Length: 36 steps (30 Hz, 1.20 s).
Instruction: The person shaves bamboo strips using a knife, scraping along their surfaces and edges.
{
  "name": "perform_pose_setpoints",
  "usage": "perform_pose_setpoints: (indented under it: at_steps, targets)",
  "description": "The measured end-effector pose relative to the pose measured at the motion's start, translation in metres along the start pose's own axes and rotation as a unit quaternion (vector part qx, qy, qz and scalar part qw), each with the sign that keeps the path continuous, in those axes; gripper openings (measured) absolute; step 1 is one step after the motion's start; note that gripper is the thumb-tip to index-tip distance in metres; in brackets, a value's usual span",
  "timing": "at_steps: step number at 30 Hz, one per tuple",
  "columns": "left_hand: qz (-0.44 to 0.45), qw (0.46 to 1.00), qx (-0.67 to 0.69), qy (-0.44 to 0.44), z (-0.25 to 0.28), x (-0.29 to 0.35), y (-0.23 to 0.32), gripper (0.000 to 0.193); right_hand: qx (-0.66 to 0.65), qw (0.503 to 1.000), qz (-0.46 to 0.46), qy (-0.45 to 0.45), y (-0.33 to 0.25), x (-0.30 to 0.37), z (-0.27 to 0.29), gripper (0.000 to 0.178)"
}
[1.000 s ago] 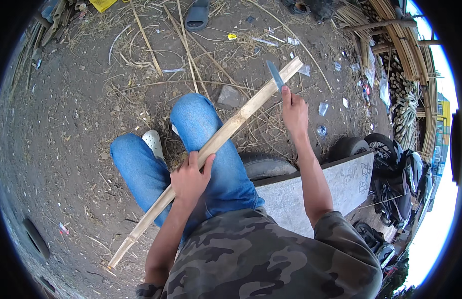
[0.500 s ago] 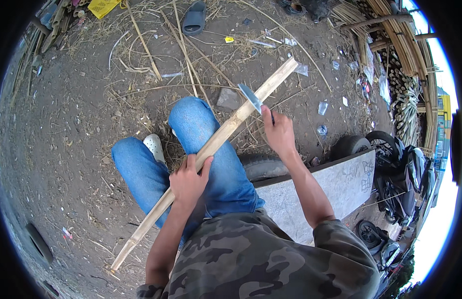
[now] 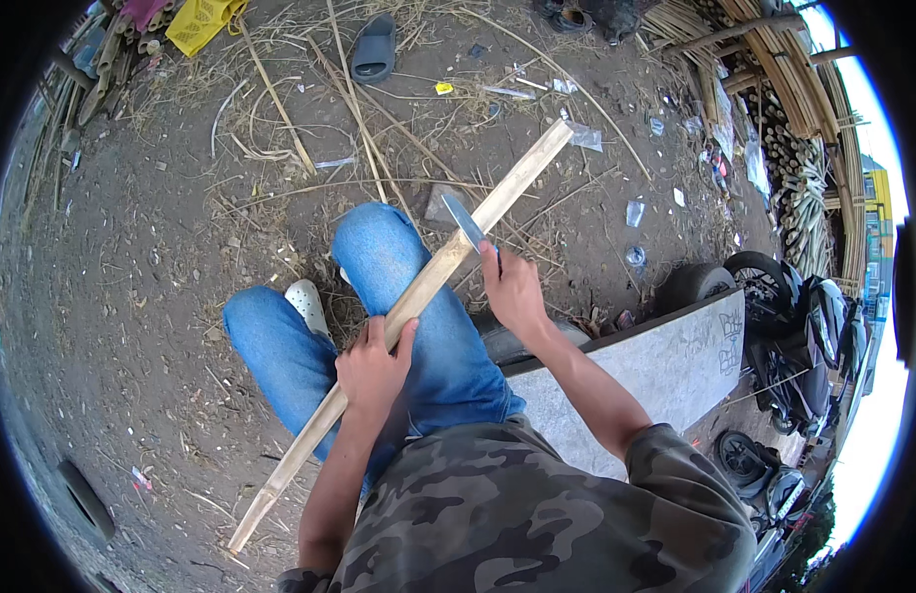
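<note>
A long, pale bamboo strip (image 3: 522,178) lies slantwise across my thighs, its far end up to the right and its near end low on the left. My left hand (image 3: 372,371) is wrapped round its lower half, the thumb along one side. In my right hand (image 3: 515,289) is a knife (image 3: 464,219), gripped by its handle, which my fingers mostly hide. The blade rests across the strip's upper half, beyond my knee, its tip pointing up and left.
A grey bench board (image 3: 655,366) stands at my right, with tyres (image 3: 695,289) and parked motorcycles (image 3: 809,336) beyond. Bamboo poles (image 3: 789,79) are stacked at the far right. A grey slipper (image 3: 375,49), a stone block (image 3: 443,205), thin bamboo sticks and litter lie on the dirt ahead.
My right hand has drawn the knife along the strip toward me, down and left. The strip's far end has shifted slightly left; my left hand keeps its grip.
</note>
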<state>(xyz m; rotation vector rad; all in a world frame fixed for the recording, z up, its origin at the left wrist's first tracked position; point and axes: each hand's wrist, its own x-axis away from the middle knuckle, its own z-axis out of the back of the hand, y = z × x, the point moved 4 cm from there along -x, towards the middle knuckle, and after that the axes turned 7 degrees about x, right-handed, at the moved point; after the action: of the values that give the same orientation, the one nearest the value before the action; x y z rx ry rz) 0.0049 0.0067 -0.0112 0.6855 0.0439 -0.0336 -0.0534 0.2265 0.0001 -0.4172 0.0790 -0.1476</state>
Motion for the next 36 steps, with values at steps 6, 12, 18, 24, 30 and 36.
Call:
perform_pose_setpoints:
  at_steps: [6,12,18,24,30,36]
  targets:
    - [-0.008,1.0,0.001,-0.013,0.004,0.002,-0.005,0.04,-0.083,0.982,-0.149,0.087,0.048,-0.057,0.082,0.057]
    - [0.003,0.999,-0.023,-0.031,-0.001,-0.002,-0.001,0.04,-0.087,0.993,-0.056,0.051,0.019,0.001,0.003,0.053]
    - [0.009,1.0,0.001,-0.026,0.001,-0.001,0.0,0.042,-0.088,0.986,-0.127,0.055,0.014,-0.005,0.028,0.054]
    - [0.03,0.999,0.01,-0.024,0.005,0.001,-0.001,0.041,-0.085,0.988,-0.129,0.007,-0.021,-0.006,0.056,0.05]
    - [-0.033,0.999,0.004,0.02,-0.003,0.004,-0.005,0.041,-0.026,0.996,-0.074,-0.029,0.013,0.0,0.022,0.048]
    - [-0.039,0.999,-0.029,0.019,-0.005,0.011,0.002,0.041,-0.055,0.997,-0.056,-0.001,0.005,-0.013,0.03,0.049]
